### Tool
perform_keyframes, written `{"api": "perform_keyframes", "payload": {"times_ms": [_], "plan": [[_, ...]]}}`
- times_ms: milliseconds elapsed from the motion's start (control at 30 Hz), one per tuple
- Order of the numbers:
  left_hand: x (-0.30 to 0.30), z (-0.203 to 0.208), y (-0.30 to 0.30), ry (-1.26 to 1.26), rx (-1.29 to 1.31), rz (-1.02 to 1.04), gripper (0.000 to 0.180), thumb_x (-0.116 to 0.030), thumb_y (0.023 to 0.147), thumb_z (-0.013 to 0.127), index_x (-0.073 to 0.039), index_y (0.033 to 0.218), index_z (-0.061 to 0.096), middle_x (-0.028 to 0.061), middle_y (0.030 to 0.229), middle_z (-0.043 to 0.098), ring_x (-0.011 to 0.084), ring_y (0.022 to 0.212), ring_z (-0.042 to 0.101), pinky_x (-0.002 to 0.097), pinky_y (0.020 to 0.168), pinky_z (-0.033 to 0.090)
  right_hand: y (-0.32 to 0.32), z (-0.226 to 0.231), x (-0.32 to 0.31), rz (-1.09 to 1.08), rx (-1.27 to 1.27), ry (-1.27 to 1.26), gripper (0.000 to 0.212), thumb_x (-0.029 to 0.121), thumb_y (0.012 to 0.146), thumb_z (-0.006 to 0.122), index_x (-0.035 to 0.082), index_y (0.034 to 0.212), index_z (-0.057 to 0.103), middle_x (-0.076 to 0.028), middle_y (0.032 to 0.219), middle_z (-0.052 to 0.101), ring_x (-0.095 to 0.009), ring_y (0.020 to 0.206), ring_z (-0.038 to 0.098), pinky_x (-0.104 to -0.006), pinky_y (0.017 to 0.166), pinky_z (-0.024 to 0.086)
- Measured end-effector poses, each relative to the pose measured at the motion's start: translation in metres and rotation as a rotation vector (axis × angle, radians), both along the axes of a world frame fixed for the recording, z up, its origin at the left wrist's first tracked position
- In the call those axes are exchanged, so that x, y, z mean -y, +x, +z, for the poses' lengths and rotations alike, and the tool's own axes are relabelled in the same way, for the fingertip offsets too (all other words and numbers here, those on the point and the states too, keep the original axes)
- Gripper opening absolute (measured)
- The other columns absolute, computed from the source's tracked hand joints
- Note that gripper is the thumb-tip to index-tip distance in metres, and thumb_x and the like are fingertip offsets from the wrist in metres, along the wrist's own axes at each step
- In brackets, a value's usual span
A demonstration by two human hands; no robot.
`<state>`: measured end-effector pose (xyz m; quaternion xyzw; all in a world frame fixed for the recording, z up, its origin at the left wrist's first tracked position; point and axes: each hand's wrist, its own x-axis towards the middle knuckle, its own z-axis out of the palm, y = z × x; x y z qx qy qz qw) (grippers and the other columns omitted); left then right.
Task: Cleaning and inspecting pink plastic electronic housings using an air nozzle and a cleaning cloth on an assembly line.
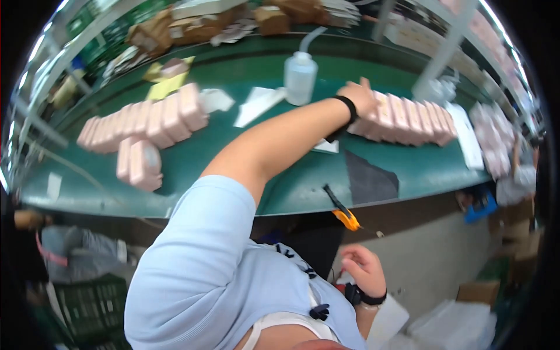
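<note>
- Head view: left hand [360, 98] on pink-case row [405, 119], two o'clock; grip closure can't tell.
- Right hand [366, 271], five o'clock: half-curled, seemingly empty.
- Other pink row [140, 123], ten o'clock; finished share unclear.

We are seeing pale pink cases [406, 119] against a green tabletop [291, 184], an orange-and-black cutter [346, 219], yellow paper [166, 86] and a light-blue shirt [186, 256].

A row of cases [140, 122] stands left on the table [291, 192], a pair of cases [139, 164] just nearer. A second row [405, 119] stands right, a sheet [372, 179] nearer. Far between the rows stands a bottle [300, 80]; a hand tool [346, 218] shows at the near edge.
</note>
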<state>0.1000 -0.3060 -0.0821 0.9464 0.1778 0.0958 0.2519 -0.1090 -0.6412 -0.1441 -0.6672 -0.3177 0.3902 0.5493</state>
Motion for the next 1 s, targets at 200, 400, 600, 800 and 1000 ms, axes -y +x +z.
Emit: {"api": "perform_keyframes", "payload": {"times_ms": [200,400,600,800,1000], "plan": [[-0.081,0.109,-0.143,0.002,-0.294,-0.341,0.056,-0.053,0.088,0.062,0.002,0.087,0.072,0.0141,0.073,0.071,0.0258,0.068,0.069,0.0392,0.067,0.055,0.014,-0.030,0.012,-0.216,-0.270,-0.063,0.014,0.009,0.093,0.065,-0.001,0.101,0.063,0.000,0.079,0.062,-0.007,0.072,0.058,-0.0218,0.067,0.046],[-0.290,0.155,-0.207,0.132,-0.384,0.211,0.056,-0.050,0.082,0.073,0.006,0.088,0.070,0.0130,0.073,0.069,0.0191,0.058,0.066,0.0315,0.057,0.055,0.029,-0.080,0.003,-0.250,-0.253,-0.228,0.012,0.011,0.094,0.064,0.000,0.098,0.062,-0.001,0.077,0.062,-0.007,0.070,0.058,-0.0218,0.067,0.046],[-0.470,0.066,-0.193,0.690,-0.547,0.470,0.064,-0.054,0.074,0.076,0.003,0.104,0.072,0.0213,0.100,0.072,0.0314,0.094,0.070,0.0412,0.080,0.056,0.038,-0.151,0.012,-0.352,-0.284,-0.466,0.014,0.008,0.091,0.067,0.002,0.103,0.063,-0.001,0.080,0.063,-0.008,0.071,0.057,-0.0231,0.067,0.046],[-0.498,0.008,-0.150,0.531,-0.751,0.473,0.053,-0.043,0.072,0.081,-0.004,0.107,0.074,0.0180,0.111,0.071,0.0316,0.107,0.067,0.0390,0.087,0.054,0.017,-0.188,0.044,-0.578,-0.337,-0.627,0.032,0.020,0.089,0.071,0.001,0.113,0.063,-0.004,0.093,0.067,-0.013,0.086,0.061,-0.0257,0.079,0.047],[-0.554,-0.024,-0.141,0.547,-0.900,0.432,0.035,-0.030,0.074,0.078,-0.005,0.099,0.075,0.0177,0.106,0.071,0.0313,0.101,0.069,0.0378,0.085,0.055,0.021,-0.150,0.013,-0.761,-0.418,-0.594,0.054,0.031,0.085,0.077,-0.002,0.125,0.063,-0.008,0.109,0.070,-0.019,0.105,0.062,-0.0321,0.094,0.048]]}}
